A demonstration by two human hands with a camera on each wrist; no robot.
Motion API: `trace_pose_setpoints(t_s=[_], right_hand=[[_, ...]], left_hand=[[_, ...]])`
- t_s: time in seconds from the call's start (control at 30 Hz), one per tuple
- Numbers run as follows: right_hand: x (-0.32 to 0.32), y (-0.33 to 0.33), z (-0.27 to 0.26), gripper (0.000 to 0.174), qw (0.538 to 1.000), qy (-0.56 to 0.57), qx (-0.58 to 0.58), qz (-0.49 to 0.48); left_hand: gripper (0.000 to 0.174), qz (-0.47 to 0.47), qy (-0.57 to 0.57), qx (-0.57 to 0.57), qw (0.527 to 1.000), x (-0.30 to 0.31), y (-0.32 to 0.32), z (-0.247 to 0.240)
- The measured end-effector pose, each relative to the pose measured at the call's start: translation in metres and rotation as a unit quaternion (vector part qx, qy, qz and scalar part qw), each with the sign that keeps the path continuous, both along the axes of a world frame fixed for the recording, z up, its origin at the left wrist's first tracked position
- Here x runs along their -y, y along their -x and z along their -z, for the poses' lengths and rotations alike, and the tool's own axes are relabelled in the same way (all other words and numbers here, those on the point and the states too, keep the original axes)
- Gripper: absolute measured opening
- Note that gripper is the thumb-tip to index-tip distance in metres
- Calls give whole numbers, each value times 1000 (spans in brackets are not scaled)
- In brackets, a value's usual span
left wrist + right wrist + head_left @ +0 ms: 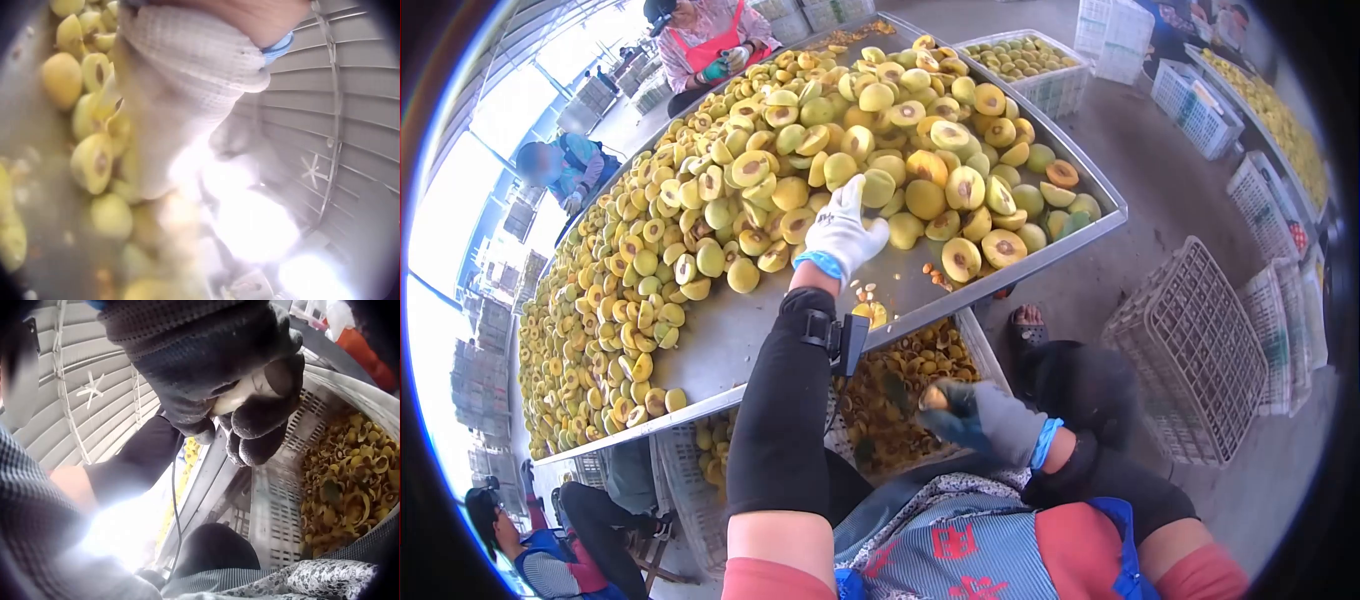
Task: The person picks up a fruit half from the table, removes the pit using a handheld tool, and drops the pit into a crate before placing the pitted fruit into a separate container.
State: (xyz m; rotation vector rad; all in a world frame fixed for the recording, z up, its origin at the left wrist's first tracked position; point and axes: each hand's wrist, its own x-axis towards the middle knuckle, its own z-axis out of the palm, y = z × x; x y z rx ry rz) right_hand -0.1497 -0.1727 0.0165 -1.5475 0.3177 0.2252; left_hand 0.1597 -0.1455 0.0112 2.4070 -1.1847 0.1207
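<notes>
In the head view the left hand (845, 232), in a white glove, reaches over the metal table (710, 365) with its fingers extended against the near edge of a heap of halved yellow-green fruit (750, 168). The left wrist view shows that glove (178, 87) beside fruit halves (94, 161), its fingertips blurred by glare. Low over a crate, the right hand (995, 420), in a dark grey glove, curls round a small pale object (933, 398). In the right wrist view this object (240, 397) lies between the curled fingers and thumb; its exact kind is unclear.
Below the table edge stands a crate of fruit scraps (900, 420). A few orange pits (937, 275) lie near the table's front edge. An upright plastic crate (1190, 350) stands at the right, and a crate of fruit (1055, 90) adjoins the far edge. Other people sit around.
</notes>
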Motion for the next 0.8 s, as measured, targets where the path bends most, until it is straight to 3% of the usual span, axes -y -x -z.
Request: trace_pose_setpoints(t_s=[0.07,0.2,0.23,0.33,0.4,0.43,0.53,0.57,0.6,0.73,0.77,0.8], right_hand=[[3,-7,2,24,998,-33,17,52],[6,-24,-6,25,997,9,31,70],[5,-29,-3,25,993,-1,58,99],[2,-46,8,22,973,-54,132,184],[3,-57,7,18,951,-120,168,231],[7,-59,2,20,962,-103,131,218],[8,-65,-10,28,949,177,180,190],[4,-68,-7,30,948,177,191,185],[-2,-71,0,32,947,177,199,179],[-20,-78,4,31,944,198,229,131],[-24,-78,3,34,946,207,221,119],[-29,-79,8,36,945,205,224,118]], left_hand=[[64,6,-20,-9,1000,2,-2,9],[58,30,-112,-38,993,-14,21,-10],[49,44,-160,-89,982,-19,22,-5],[38,77,-48,-130,987,-50,40,7],[38,84,-67,-172,979,-59,47,2],[39,86,-76,-193,974,-65,52,-3],[36,-24,80,-225,971,-86,58,-16],[28,-41,180,-287,940,-94,53,-5],[26,-67,311,-414,853,-100,69,-12],[19,-143,466,-445,751,-112,117,-17],[17,-145,536,-460,693,-107,129,-17],[21,-118,537,-476,686,-113,134,-15]])
